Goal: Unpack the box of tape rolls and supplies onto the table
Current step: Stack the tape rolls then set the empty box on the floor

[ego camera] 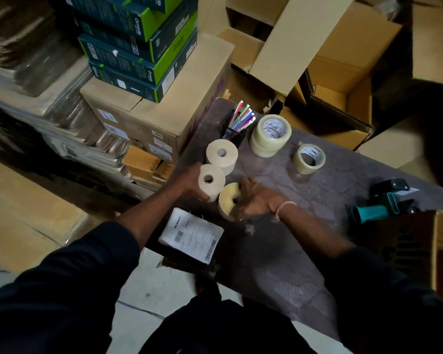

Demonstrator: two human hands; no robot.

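Holding two cream rolls — left hand (187, 181), right hand (256, 198) — third (221, 155) beside.

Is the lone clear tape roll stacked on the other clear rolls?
No, the lone clear tape roll sits by itself on the table, apart from the stack of clear rolls.

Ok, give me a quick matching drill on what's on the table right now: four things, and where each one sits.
Things:
1. pen holder
2. tape dispenser
3. label sheets
4. single clear tape roll

Places:
A. near table edge, just below the hands
B. far side, between a cream roll and the clear tape stack
C. right side, beside the open box
D. alone, right of the clear tape stack

Pairs: 1-B, 2-C, 3-A, 4-D
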